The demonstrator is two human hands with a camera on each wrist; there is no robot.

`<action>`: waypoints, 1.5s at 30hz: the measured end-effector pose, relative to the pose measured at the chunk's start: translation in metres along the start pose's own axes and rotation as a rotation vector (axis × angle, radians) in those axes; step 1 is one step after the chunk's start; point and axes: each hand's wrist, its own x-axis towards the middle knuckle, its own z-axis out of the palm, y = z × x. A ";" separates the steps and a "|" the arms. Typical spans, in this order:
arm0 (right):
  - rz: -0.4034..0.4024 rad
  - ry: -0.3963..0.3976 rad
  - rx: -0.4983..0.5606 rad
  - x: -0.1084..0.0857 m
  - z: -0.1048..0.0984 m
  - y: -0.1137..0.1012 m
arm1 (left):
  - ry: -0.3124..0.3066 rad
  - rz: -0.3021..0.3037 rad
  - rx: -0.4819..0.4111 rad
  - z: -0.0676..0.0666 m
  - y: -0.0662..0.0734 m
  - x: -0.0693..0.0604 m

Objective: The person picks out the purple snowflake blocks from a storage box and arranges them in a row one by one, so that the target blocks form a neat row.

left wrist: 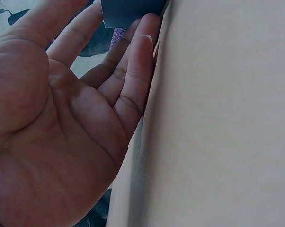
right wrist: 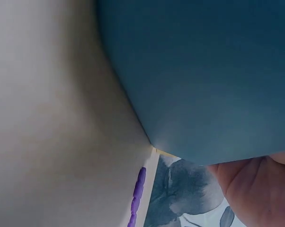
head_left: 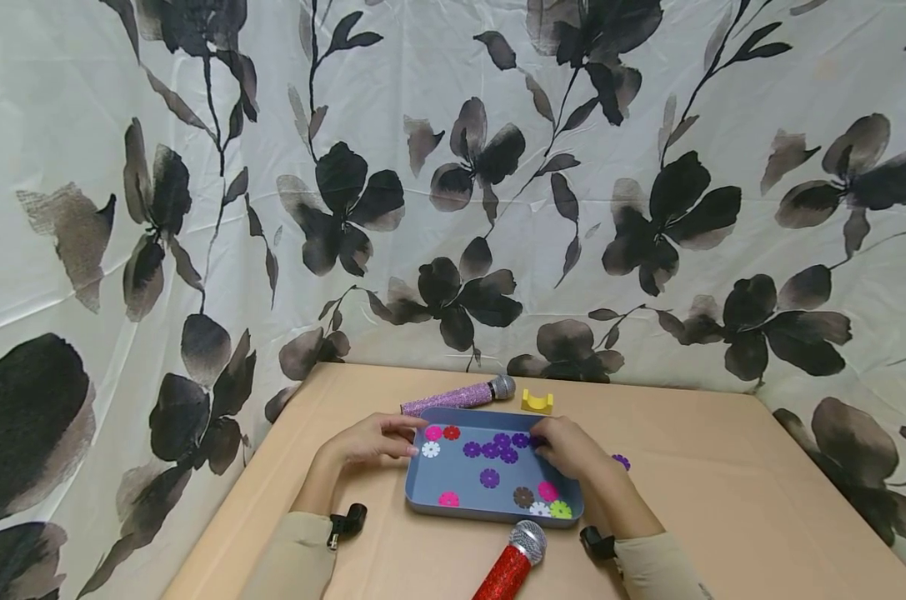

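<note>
A blue-grey tray (head_left: 460, 497) holds flower-shaped pieces: several purple ones, such as a purple flower piece (head_left: 489, 478), plus pink, white, red, brown and green ones. My left hand (head_left: 370, 442) touches the tray's left side near its far corner; in the left wrist view the left hand (left wrist: 71, 109) has mostly straight fingers beside the tray (left wrist: 130, 13). Over the tray's right side, my right hand (head_left: 576, 454) pinches a purple piece, mostly hidden by thumb and fingers. The right wrist view shows the tray (right wrist: 199, 80) covering much of the right hand (right wrist: 256, 189).
Behind the tray lie a purple glitter microphone (head_left: 453, 397) and a yellow holder (head_left: 537, 402). A red microphone (head_left: 507, 571) lies at the tray's near side. One purple flower (head_left: 622, 461) rests on the table right of the tray. Floral cloth (head_left: 437, 208) hangs behind the table.
</note>
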 end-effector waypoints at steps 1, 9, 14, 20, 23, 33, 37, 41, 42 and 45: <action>0.008 -0.001 0.006 0.000 0.000 0.000 | 0.000 -0.001 0.001 0.000 0.000 0.000; -0.056 0.018 0.094 -0.002 0.002 0.005 | 0.003 -0.007 -0.018 0.000 0.001 -0.001; -0.043 0.000 0.038 -0.003 0.005 0.002 | 0.001 0.004 -0.009 0.000 0.000 -0.001; -0.057 -0.038 -0.001 -0.004 0.007 0.000 | 0.001 0.007 -0.006 0.001 -0.001 -0.001; -0.060 -0.048 0.008 -0.005 0.006 0.000 | 0.002 0.009 -0.006 0.000 0.000 -0.001; -0.051 -0.040 0.044 -0.005 0.003 0.000 | 0.001 0.007 -0.020 0.000 0.001 0.001; -0.051 -0.045 0.136 -0.005 0.002 0.002 | 0.000 0.004 -0.019 0.000 0.000 0.001; -0.042 -0.058 0.231 -0.006 0.000 0.007 | 0.006 -0.007 -0.014 0.000 -0.003 0.002; -0.042 -0.052 0.249 -0.007 -0.001 0.008 | 0.007 -0.010 -0.011 0.000 -0.003 0.002; -0.042 -0.004 0.299 -0.009 -0.005 0.012 | 0.011 -0.009 0.001 0.000 -0.004 0.002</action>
